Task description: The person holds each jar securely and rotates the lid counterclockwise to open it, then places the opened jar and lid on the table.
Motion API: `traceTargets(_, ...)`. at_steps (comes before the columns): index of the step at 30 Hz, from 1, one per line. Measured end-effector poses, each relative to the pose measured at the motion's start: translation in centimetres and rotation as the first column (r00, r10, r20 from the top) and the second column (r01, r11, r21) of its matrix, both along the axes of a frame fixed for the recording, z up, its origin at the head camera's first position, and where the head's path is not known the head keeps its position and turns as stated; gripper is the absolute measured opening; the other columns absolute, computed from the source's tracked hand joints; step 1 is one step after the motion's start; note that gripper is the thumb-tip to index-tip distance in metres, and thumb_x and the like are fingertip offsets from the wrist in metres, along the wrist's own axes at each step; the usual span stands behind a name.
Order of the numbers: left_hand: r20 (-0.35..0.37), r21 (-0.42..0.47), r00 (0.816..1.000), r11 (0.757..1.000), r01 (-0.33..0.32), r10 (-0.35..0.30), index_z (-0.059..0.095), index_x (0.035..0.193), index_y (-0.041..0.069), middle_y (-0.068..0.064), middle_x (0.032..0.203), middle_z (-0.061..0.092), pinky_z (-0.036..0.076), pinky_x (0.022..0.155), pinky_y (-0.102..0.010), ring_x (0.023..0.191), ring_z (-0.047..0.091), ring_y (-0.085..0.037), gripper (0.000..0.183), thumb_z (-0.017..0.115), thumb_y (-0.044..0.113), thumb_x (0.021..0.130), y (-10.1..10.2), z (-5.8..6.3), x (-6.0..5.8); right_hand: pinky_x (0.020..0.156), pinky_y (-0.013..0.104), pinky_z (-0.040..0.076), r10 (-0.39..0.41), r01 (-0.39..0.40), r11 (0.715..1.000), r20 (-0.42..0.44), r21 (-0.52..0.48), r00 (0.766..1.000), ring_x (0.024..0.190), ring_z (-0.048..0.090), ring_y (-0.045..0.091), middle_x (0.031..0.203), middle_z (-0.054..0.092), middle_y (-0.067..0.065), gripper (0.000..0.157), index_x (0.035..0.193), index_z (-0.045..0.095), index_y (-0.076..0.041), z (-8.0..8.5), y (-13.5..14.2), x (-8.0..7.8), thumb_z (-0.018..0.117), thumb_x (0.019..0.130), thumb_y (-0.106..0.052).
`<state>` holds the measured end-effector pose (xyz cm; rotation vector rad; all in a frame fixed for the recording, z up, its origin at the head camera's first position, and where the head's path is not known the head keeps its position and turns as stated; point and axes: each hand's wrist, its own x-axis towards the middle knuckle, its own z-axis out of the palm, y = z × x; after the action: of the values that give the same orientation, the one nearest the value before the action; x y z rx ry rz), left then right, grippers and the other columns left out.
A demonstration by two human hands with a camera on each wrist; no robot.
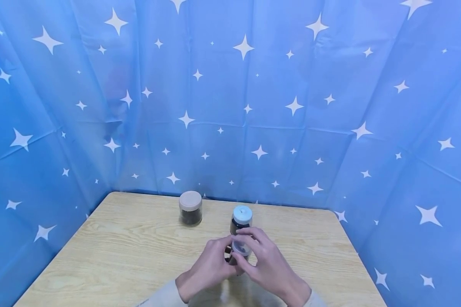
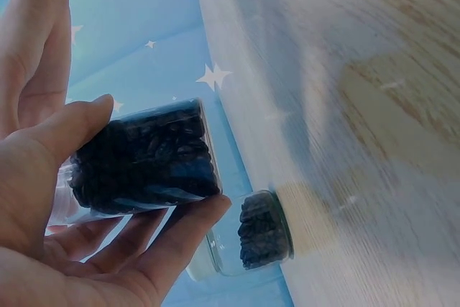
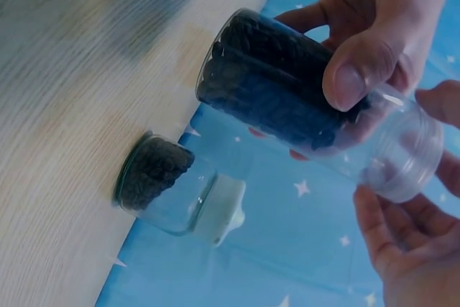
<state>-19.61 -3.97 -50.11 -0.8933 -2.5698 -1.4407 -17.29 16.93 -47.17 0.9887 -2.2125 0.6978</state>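
Observation:
A clear jar of dark beans is tilted in my left hand, which grips its side with the thumb across it. The jar's base is off the table in the right wrist view. My right hand pinches the jar's clear lid, its thumb and fingers on either side of the rim. Just behind the hands stands a second glass jar with a light-blue knobbed lid, part filled with dark beans; the right hand hides its lower part in the head view.
To the left at the back of the wooden table stands another jar with a beige lid and dark contents. A blue curtain with white stars hangs behind and along both sides of the table.

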Motion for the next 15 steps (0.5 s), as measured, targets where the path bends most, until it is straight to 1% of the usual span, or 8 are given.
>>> traceTargets(3,0.004,0.000,1.000,1.000,0.006,-0.006,0.078,0.136,0.020,0.000,0.120,0.087,0.066,0.085,-0.020,0.102,0.078,0.001,0.051,0.097,0.013,0.089,0.0,0.0,0.0,0.107,0.025,0.065,0.025,-0.025,1.000,0.034,0.002,0.999,0.127,0.077,0.022,0.141,0.076,0.005,0.048,0.138,0.080,-0.018,0.1,0.3,-0.1,0.095,0.093,-0.007)
traceTargets(6,-0.007,-0.001,1.000,1.000,0.009,-0.009,0.078,0.135,0.021,0.001,0.121,0.087,0.066,0.085,-0.019,0.102,0.078,0.001,0.050,0.097,0.013,0.089,0.0,0.0,0.1,0.107,0.025,0.065,0.057,-0.057,0.998,0.059,0.012,0.997,0.128,0.077,0.021,0.144,0.075,0.004,0.049,0.140,0.080,-0.019,0.3,0.6,-0.2,0.093,0.095,-0.006)
traceTargets(9,-0.012,0.007,1.000,1.000,0.015,-0.015,0.078,0.134,0.021,0.002,0.119,0.088,0.065,0.086,-0.018,0.103,0.079,0.000,0.049,0.098,0.014,0.090,0.1,-0.1,0.2,0.105,0.030,0.068,0.099,-0.101,0.994,0.068,0.028,0.993,0.128,0.077,0.022,0.145,0.074,0.005,0.049,0.142,0.078,-0.020,0.4,0.9,-0.4,0.091,0.097,-0.005)
traceTargets(12,0.001,0.013,1.000,1.000,0.022,-0.022,0.079,0.135,0.021,0.003,0.118,0.088,0.065,0.087,-0.018,0.104,0.080,-0.001,0.049,0.099,0.015,0.090,0.1,-0.1,0.3,0.102,0.036,0.070,0.134,-0.138,0.990,0.076,0.041,0.988,0.127,0.077,0.023,0.145,0.074,0.008,0.048,0.142,0.077,-0.019,0.5,1.2,-0.6,0.088,0.098,-0.004)
traceTargets(15,0.015,-0.004,1.000,1.000,0.012,-0.012,0.079,0.135,0.023,0.005,0.119,0.087,0.065,0.087,-0.019,0.105,0.079,0.000,0.050,0.099,0.016,0.089,0.1,-0.2,0.2,0.104,0.036,0.070,0.159,-0.163,0.985,0.085,0.047,0.984,0.128,0.077,0.022,0.146,0.074,0.008,0.049,0.143,0.077,-0.020,0.5,1.3,-0.7,0.087,0.098,-0.002)
